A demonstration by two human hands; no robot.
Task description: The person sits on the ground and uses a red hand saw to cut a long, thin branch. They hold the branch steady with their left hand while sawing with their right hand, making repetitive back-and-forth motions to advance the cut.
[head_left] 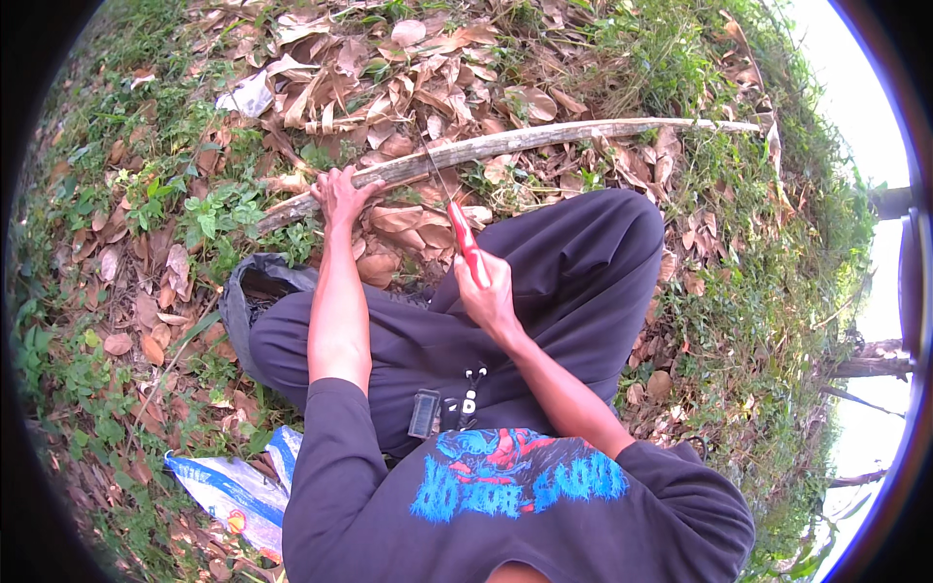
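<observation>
A long, slightly curved wooden pole (544,139) with pale, weathered bark lies crosswise on the leaves in front of my crossed legs. My left hand (342,197) grips the pole near its left part, pressing down with the fingers over the wood. My right hand (485,291) is closed around the red handle (465,233) of a hand saw. The saw's thin blade (428,151) points away from me and crosses the pole to the right of my left hand. Whether the teeth have cut into the wood is too small to tell.
Dry brown leaves (418,228) and green weeds (209,216) cover the ground. A dark bag (238,316) sits by my left knee, and a blue-and-white plastic sack (233,496) lies behind it. Pale crumpled litter (248,95) rests beyond the pole.
</observation>
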